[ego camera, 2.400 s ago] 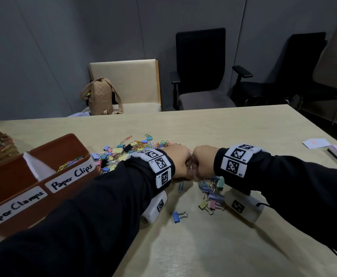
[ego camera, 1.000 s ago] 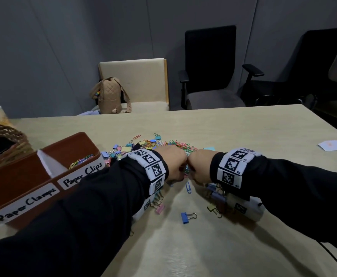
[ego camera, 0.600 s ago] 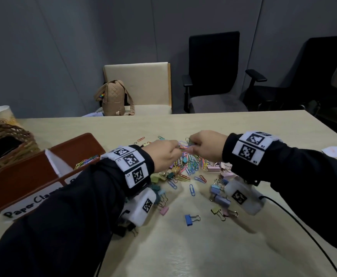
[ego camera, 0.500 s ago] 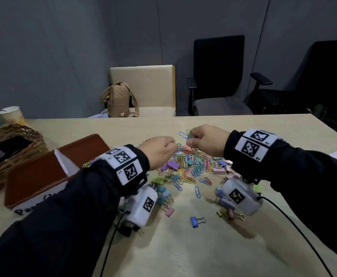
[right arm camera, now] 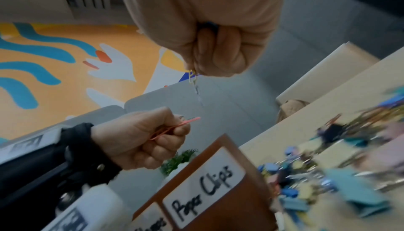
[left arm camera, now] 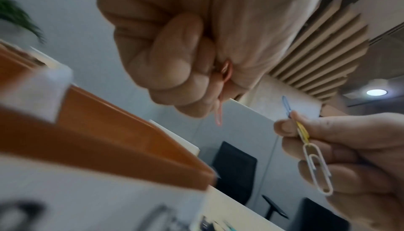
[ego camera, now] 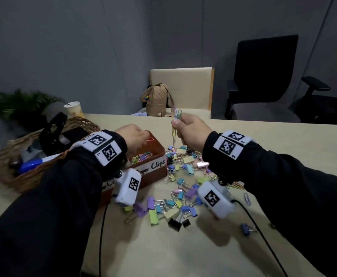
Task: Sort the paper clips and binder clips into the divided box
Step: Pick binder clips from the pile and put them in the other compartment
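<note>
My left hand (ego camera: 135, 138) hovers over the brown divided box (ego camera: 159, 150) and pinches a pink paper clip (ego camera: 150, 139) (left arm camera: 219, 113) (right arm camera: 174, 128). The compartment labelled "Paper Clips" (right arm camera: 205, 188) holds several coloured paper clips (ego camera: 141, 156). My right hand (ego camera: 189, 132) is raised to the right of the box and grips a linked chain of paper clips (ego camera: 174, 134) (left arm camera: 314, 164), blue on top, yellow and white hanging below. A pile of coloured binder clips (ego camera: 175, 198) lies on the table under both wrists.
A wicker basket (ego camera: 23, 176) with a blue marker (ego camera: 35, 163) and dark items stands left of the box. A paper cup (ego camera: 73, 108) and a plant (ego camera: 21, 104) are behind it. Chairs and a tan backpack (ego camera: 157, 100) stand beyond the table's far edge.
Both hands lifted from the clip pile and drew apart. The left hand carried a pink clip leftward over the box; the right hand rose with a chain of clips.
</note>
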`<state>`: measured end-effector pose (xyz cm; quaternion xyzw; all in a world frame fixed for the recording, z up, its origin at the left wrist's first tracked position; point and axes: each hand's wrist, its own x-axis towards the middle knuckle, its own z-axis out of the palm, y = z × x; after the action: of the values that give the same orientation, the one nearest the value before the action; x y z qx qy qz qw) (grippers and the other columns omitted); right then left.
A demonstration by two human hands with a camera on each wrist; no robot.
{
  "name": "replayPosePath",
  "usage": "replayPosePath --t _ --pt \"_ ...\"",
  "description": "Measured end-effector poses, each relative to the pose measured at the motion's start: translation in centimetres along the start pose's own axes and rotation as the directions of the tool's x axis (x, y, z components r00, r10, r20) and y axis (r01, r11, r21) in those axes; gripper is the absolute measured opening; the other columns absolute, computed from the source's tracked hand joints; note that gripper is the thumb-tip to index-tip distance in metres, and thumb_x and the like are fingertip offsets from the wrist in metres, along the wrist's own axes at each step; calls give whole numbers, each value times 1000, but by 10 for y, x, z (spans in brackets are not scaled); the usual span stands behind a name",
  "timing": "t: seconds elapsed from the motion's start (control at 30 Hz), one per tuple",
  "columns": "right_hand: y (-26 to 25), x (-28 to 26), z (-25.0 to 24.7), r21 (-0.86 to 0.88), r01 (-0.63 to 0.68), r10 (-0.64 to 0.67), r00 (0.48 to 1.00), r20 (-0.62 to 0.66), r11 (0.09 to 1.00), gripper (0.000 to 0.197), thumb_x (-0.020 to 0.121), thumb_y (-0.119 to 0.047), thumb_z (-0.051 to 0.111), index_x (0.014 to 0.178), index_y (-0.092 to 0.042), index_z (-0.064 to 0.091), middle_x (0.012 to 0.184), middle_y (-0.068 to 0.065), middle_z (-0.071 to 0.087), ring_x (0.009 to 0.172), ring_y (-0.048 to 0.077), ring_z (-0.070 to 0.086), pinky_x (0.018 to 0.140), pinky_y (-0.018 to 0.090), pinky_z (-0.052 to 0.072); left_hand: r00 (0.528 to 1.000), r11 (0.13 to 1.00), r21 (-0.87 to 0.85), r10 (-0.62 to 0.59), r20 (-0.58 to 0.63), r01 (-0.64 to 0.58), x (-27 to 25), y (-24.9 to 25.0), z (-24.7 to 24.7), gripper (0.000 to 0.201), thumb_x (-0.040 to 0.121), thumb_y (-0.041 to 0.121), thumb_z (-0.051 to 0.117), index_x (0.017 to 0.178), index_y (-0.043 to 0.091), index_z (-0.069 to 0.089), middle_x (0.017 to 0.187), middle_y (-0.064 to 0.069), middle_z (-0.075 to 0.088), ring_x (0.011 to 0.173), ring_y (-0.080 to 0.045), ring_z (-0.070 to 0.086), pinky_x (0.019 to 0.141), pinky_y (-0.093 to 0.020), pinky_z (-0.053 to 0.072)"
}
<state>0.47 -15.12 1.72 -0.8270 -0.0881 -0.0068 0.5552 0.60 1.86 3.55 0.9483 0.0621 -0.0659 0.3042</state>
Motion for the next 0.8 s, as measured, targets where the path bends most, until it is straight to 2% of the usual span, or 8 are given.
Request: replayPosePath --t 0.07,0.13,0.27,0.4,0.5,0.57,0.67,0.8 --pt "-2 8 19 -30 21 -21 1000 0 999 24 100 -24 41 89 -4 48 73 8 42 57 17 36 56 27 31 1000 996 85 -28 -3 28 4 -6 -5 30 90 26 45 69 9 58 62 -8 54 56 -24 48 57 -26 40" --pt "-3 16 35 -81 29 -27 999 29 996 27 100 -23 44 77 -9 44 70 4 44 60 17 40 56 27 31 999 983 179 -39 -13 41 4 -8 -8 29 90 30 48 74 9 60 67 -7 58 63 -25 53 63 -26 42" --pt "-8 28 58 -329 -1 30 996 85 944 35 96 -25 53 65 -16 40 66 2 45 70 22 46 61 28 32 998 965 259 -39 -43 48 3 -9 -12 31 88 32 56 68 10 61 61 -3 58 54 -18 52 51 -24 39" --pt "-18 33 64 -479 2 72 988 135 878 12 91 -17 59 92 -8 66 94 12 65 86 25 58 72 30 45 998 997 43 -64 3 64 5 -16 -11 21 89 19 55 88 0 66 77 -17 69 61 -28 64 69 -36 58" --pt "-23 31 67 -537 9 91 983 160 844 29 85 -8 59 113 -8 64 110 12 65 98 27 62 80 33 52 999 999 44 7 -49 -5 -2 -15 -12 20 84 10 50 84 5 69 76 -18 69 68 -32 65 73 -32 56" --pt "-25 30 69 -547 15 113 973 200 837 35 82 -5 60 118 -7 60 109 14 65 93 29 65 81 38 56 997 999 22 31 -74 -30 -7 -15 -13 22 87 9 49 96 6 69 85 -19 71 78 -34 70 78 -40 58" --pt "-26 26 68 -468 4 111 969 219 884 34 82 1 55 115 -7 61 100 15 66 83 31 69 76 44 59 988 997 36 74 -136 -70 -13 -13 -13 17 91 18 49 98 12 63 84 -11 66 75 -31 68 71 -37 59" --pt "-21 18 44 -367 35 7 994 113 930 31 79 -2 61 107 -17 59 94 8 67 83 29 67 72 43 59 962 978 128 190 -198 -167 -19 -7 -1 11 86 27 54 78 19 56 74 3 55 74 -21 56 55 -25 42"
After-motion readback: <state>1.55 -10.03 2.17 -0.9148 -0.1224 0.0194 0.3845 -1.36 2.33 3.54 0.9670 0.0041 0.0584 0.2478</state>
